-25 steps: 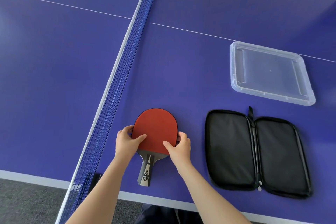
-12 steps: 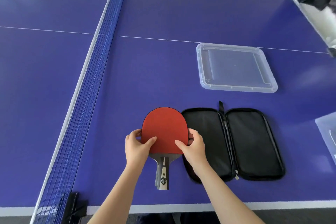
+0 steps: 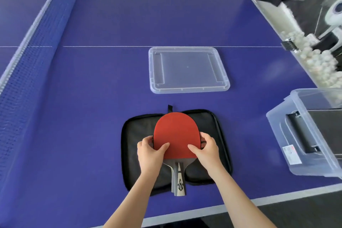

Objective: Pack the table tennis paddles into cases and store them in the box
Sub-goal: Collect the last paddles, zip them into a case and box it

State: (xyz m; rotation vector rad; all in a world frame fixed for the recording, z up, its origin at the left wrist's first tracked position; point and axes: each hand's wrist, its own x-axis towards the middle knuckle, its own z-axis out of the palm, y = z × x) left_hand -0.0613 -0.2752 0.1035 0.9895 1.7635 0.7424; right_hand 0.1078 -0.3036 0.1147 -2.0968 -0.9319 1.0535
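1. Paddle (image 3: 176, 131) and case both sit over a blue tabletop (image 3: 92, 98) that spreads out on every side of the fingers (image 3: 147, 139).
2. A blue net (image 3: 27, 61) runs along the tabletop well to the left of the fingers.
3. A clear plastic box (image 3: 277, 131) stands well to the right of the fingers, near the tabletop's right edge, with something dark inside it.
4. A clear lid (image 3: 188, 69) lies flat beyond the fingers, past the far edge of the case and apart from it.
5. The black case (image 3: 137, 135) lies unzipped and spread flat directly beneath the fingers, both halves showing.
6. The paddle, red face up, is over the middle of the case. Its blade reaches away from the fingers and its handle points back between the wrists, past the case's near edge. Whether it rests on the case or is held just above it cannot be told.
7. The left hand (image 3: 149, 153) grips the blade's left edge and the right hand (image 3: 207, 152) its right edge. On each, the thumb presses the red face while the fingers curl round the rim, clamped on the paddle.
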